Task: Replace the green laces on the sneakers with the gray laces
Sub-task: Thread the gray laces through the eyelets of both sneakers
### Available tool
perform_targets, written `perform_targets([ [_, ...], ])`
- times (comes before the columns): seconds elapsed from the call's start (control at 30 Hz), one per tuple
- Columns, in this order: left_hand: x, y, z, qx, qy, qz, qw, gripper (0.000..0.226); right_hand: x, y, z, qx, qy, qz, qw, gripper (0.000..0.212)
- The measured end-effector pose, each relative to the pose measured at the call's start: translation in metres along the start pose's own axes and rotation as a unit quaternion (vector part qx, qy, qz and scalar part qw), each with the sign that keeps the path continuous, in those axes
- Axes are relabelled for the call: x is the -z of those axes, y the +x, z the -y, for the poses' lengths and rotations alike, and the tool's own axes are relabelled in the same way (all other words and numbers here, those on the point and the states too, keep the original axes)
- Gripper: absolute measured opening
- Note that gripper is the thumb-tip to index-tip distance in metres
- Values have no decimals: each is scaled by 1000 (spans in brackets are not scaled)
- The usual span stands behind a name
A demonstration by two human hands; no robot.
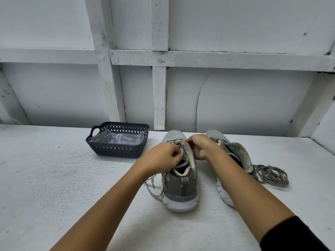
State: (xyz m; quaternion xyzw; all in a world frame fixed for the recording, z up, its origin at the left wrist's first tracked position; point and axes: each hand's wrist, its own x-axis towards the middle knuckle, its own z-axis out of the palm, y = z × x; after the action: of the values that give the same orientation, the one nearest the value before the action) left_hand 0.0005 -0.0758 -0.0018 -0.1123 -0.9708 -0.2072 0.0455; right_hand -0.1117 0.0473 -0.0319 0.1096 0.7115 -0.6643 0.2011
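Two grey sneakers stand on the white table, heels toward me. The left sneaker [181, 189] carries a pale lace [155, 183] whose loose ends trail off its left side. My left hand [163, 157] pinches that lace at the sneaker's left eyelets. My right hand [201, 145] pinches the lace near the tongue at the top of the same sneaker. My right forearm partly hides the right sneaker [239, 153], whose tongue is pulled open. A bundle of grey-green laces [272, 175] lies beside the right sneaker on the table.
A dark perforated plastic basket [101, 142] with a clear plastic bag inside stands at the back left of the table. A white panelled wall with beams rises right behind the table. The table's right edge runs close to the lace bundle.
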Motion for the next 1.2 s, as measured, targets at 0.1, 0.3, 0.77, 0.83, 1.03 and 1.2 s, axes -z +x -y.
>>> perform_targets([
  [0.1, 0, 1, 0, 3, -5, 0, 1000, 26, 1, -6, 0, 30, -14, 27, 999, 27],
  [0.3, 0, 0, 0, 4, -8, -1, 1000, 26, 2, -4, -1, 17, 3, 11, 1000, 21],
  [0.77, 4, -6, 0, 18, -175, 16, 984, 21, -10, -58, -43, 277, -60, -20, 959, 28],
  [0.83, 7, -10, -3, -2, -189, 36, 981, 18, -11, -58, -44, 277, -75, -65, 956, 33],
  [1.03, 16, -15, -11, -5, -246, 76, 966, 22, -14, -64, -46, 274, -87, -88, 954, 32],
  [1.2, 23, -20, -11, -11, -264, 110, 958, 27, 0, -73, -36, 306, -126, 9, 943, 32],
])
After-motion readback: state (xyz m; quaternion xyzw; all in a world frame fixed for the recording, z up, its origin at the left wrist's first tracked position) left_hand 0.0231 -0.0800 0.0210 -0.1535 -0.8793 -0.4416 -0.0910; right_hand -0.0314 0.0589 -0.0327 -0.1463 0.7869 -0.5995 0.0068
